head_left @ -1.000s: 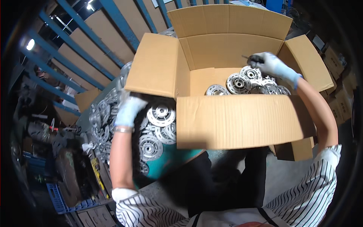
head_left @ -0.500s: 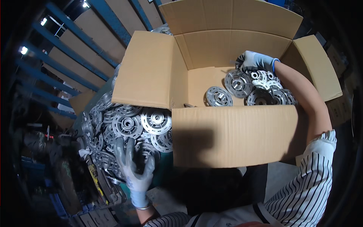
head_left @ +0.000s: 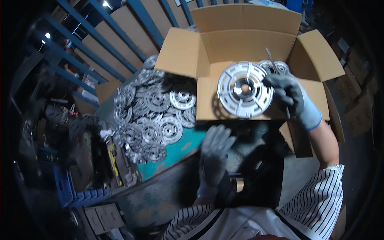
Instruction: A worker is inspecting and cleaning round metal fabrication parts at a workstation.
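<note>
Holding: silver disc [head_left: 237,89], its right rim pinched in my gloved right hand [head_left: 291,94], which also grips a slim tool [head_left: 271,60].
Disc's lie: round, so no long axis; broad face toward my camera, in front of the carton's [head_left: 248,46] near side.
Tool's axis: slants from upper left to lower right through that hand.
From right hand: disc lies left, touching its fingers.
Nearer hand: right; my left hand [head_left: 216,150], fingers extended, looks empty, below and left of the disc, apart.
Farther left: disc pile [head_left: 154,102] on the green table [head_left: 188,140].

Blue metal bars [head_left: 145,22] slant across brown cardboard sheets [head_left: 130,31], small white lights [head_left: 48,35] glaring beyond, worn grey floor [head_left: 154,203] spreading below!
</note>
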`<state>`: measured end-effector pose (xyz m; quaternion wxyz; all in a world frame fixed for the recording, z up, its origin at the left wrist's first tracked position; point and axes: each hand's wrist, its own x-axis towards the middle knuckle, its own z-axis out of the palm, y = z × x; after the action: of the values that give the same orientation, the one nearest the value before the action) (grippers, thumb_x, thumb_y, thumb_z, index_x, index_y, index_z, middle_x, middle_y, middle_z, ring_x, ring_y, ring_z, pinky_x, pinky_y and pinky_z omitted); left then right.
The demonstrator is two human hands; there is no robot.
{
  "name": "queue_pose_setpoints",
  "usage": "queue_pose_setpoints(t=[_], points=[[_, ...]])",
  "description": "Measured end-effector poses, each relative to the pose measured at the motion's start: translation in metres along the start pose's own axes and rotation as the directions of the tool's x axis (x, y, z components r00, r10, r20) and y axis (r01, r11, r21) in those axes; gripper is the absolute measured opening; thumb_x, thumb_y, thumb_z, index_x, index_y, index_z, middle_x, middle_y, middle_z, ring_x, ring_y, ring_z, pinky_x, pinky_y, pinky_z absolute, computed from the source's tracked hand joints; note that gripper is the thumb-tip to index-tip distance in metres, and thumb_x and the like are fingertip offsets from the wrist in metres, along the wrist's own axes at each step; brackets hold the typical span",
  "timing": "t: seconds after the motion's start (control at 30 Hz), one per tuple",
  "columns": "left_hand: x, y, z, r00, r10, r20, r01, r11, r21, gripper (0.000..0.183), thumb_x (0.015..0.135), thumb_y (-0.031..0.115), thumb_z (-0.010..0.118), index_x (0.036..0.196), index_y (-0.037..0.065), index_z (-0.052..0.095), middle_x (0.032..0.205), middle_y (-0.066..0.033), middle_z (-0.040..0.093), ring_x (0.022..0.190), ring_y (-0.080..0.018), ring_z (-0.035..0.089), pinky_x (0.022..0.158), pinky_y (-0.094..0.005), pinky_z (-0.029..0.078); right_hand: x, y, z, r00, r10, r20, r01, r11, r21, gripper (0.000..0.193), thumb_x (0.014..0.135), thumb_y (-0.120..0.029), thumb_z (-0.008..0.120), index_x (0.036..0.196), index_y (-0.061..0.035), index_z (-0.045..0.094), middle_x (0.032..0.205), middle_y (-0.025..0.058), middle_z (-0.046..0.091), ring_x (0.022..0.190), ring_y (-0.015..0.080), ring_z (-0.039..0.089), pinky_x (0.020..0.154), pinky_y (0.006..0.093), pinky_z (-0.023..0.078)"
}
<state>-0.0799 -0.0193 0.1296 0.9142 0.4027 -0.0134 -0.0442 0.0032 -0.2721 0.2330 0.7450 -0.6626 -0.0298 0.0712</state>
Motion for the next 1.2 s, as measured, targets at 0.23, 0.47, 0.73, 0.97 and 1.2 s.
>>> queue_pose_setpoints(t=[0.23,0.47,0.73,0.97,1.2], points=[[-0.028,0.003,0.015,0.897,-0.299,0.325,0.428,0.77,-0.473,0.106,0.077,0.085,0.024,0.148,0.006,0.019,0.149,-0.0111,0.027,0.135,-0.0288,0.031,0.111,-0.0457,0.027,-0.103,0.051,0.066,0.986,0.154,-0.068,-0.12,0.924,0.363,0.018,0.09,-0.007,0.056,0.106,0.0,0.055,0.071,-0.0015,0.055,0.041,-0.0014,0.033,0.036,0.0144,0.021],[-0.056,-0.007,-0.001,0.876,-0.332,0.349,0.474,0.725,-0.5,0.101,0.079,0.083,0.028,0.149,0.01,0.02,0.151,-0.0127,0.025,0.136,-0.0315,0.029,0.111,-0.0489,0.026,-0.143,0.125,0.065,0.967,0.234,-0.102,-0.087,0.679,0.729,0.029,0.098,-0.025,0.049,0.116,-0.0029,0.056,0.077,-0.002,0.051,0.048,0.0002,0.034,0.038,0.0142,0.023],[-0.067,-0.013,0.009,0.902,-0.324,0.285,0.424,0.789,-0.445,0.101,0.08,0.081,0.028,0.147,0.006,0.021,0.148,-0.0138,0.029,0.134,-0.0312,0.032,0.11,-0.0463,0.027,-0.166,0.118,0.066,0.968,0.167,-0.189,-0.034,0.829,0.558,0.041,0.1,-0.029,0.043,0.122,0.0032,0.054,0.084,-0.0017,0.057,0.049,-0.0013,0.035,0.04,0.0141,0.023],[-0.065,-0.019,0.012,0.925,-0.306,0.224,0.376,0.812,-0.447,0.099,0.082,0.077,0.035,0.146,0.004,0.022,0.146,-0.0139,0.031,0.132,-0.0299,0.034,0.11,-0.0448,0.029,-0.17,0.121,0.065,0.961,0.124,-0.249,-0.012,0.913,0.407,0.041,0.1,-0.029,0.042,0.119,0.0032,0.057,0.085,-0.0015,0.061,0.048,-0.0008,0.03,0.042,0.0158,0.024],[-0.065,-0.02,0.015,0.933,-0.17,0.316,0.289,0.878,-0.382,0.097,0.084,0.074,0.038,0.145,0.001,0.022,0.143,-0.0167,0.035,0.128,-0.0289,0.039,0.108,-0.0425,0.032,-0.17,0.122,0.067,0.961,0.136,-0.242,-0.031,0.918,0.396,0.033,0.097,-0.023,0.05,0.116,0.0015,0.058,0.092,0.0009,0.066,0.047,0.0002,0.03,0.043,0.0163,0.023]])
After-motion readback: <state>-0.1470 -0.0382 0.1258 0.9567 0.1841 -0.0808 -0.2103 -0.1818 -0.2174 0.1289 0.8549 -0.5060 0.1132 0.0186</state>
